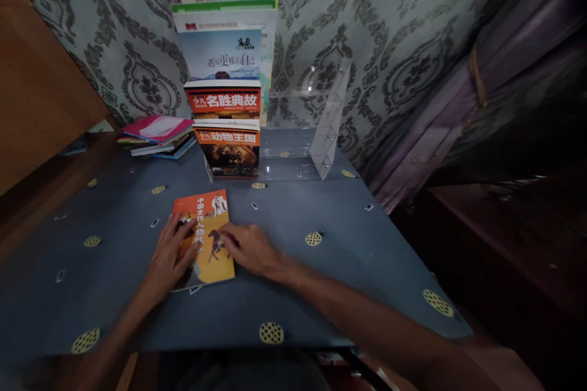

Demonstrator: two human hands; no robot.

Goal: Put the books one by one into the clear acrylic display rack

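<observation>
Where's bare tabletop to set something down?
Right: table between stand, right arm and table's right edge.
Left: between stack and left arm.
Front: between both arms, nearer the wearer than the orange book.

Crowded: stand's left half, lined with books; orange book, under left hand and right hand.

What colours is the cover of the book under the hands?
The book cover is orange-red at the top and mostly yellow-orange below; the head view shows it best.

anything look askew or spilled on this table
The pile left of the rack looks untidy, its edges not lined up. The near book lies flat, and no spill or damage shows.
</observation>
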